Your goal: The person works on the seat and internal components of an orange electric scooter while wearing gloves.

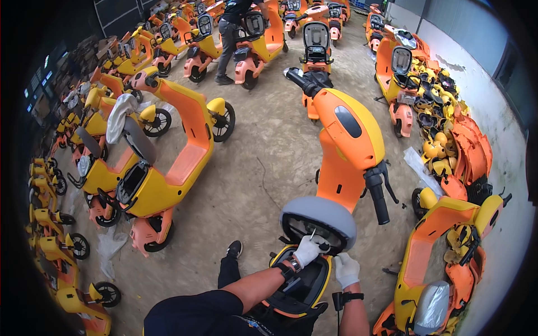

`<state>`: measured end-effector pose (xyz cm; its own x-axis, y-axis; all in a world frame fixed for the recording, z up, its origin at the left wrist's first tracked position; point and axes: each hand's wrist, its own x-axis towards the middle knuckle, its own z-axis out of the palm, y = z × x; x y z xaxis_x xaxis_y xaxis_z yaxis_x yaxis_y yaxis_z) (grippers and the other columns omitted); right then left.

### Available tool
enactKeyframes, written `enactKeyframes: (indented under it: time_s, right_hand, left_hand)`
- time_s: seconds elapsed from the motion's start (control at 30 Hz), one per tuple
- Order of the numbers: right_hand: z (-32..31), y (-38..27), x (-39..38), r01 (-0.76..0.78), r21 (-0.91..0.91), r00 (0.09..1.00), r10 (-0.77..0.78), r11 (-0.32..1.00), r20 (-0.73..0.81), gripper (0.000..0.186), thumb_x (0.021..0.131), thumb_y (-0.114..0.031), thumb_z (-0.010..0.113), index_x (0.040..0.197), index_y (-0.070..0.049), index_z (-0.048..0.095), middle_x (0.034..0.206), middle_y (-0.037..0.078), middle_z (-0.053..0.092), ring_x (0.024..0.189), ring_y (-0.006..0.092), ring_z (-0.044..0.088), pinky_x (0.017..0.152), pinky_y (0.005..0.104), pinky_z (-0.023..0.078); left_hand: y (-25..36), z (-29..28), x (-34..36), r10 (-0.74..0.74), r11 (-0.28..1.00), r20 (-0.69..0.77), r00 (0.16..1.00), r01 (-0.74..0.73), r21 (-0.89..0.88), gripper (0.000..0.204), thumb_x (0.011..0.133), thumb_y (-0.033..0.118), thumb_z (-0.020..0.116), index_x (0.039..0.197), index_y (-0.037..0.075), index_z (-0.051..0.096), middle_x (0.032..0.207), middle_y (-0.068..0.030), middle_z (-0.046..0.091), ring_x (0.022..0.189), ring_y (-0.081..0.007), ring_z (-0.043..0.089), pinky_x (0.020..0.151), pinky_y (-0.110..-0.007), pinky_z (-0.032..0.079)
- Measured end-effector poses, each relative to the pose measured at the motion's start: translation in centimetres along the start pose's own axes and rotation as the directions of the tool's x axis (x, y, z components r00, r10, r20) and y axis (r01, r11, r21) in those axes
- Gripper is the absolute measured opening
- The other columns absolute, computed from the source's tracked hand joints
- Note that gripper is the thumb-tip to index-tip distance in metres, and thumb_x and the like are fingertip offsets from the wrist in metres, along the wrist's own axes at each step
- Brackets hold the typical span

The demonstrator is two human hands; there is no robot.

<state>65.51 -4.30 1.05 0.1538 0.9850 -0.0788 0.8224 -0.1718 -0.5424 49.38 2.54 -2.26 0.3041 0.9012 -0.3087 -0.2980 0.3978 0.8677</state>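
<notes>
In front of me stands an orange and yellow electric scooter (pixel 352 134), its grey seat (pixel 319 213) tipped up. Below the seat, the storage compartment (pixel 305 288) gapes with a yellow rim and dark inside. My left hand (pixel 308 251), in a white glove, is closed at the seat's underside. A thin pale rod sticks up beside its fingers; what they grip is too small to name. At the right of the compartment, by the seat's lower edge, my right hand (pixel 346 270), also gloved, has its fingers curled together. Whatever it pinches is hidden.
Another scooter (pixel 179 151) with its seat raised stands to the left, one (pixel 420 252) close at the right. Rows of scooters fill the left and far floor. Orange and yellow body panels (pixel 471 145) are heaped along the right wall. A person (pixel 228 39) stands among scooters far off.
</notes>
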Motion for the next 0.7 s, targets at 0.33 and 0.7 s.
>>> enactKeyframes:
  time_s: [0.33,0.7]
  right_hand:
    - [-4.5,-5.1,0.8,0.343,-0.172,0.915,-0.37,0.924,-0.162,0.019,0.082,-0.02,0.062,0.095,-0.006,0.064,0.095,0.017,0.064,0.081,0.0345,0.063,0.074,0.0426,0.049]
    - [-2.2,-5.0,4.9,-0.104,0.291,0.94,-0.001,0.951,0.34,0.026,0.084,-0.01,0.053,0.105,0.002,0.064,0.1,0.019,0.066,0.09,0.0299,0.066,0.082,0.0332,0.05]
  left_hand:
    - [0.5,-0.2,0.1,0.064,0.997,0.084,0.994,-0.068,0.046,0.009,0.078,-0.001,0.064,0.069,0.0,0.063,0.07,-0.0045,0.063,0.064,-0.0128,0.057,0.06,-0.027,0.047]
    - [-0.2,-1.0,0.0,0.01,0.996,0.097,0.995,-0.018,0.092,0.008,0.08,0.007,0.066,0.075,0.001,0.066,0.066,-0.0028,0.062,0.06,-0.0111,0.056,0.057,-0.026,0.046]
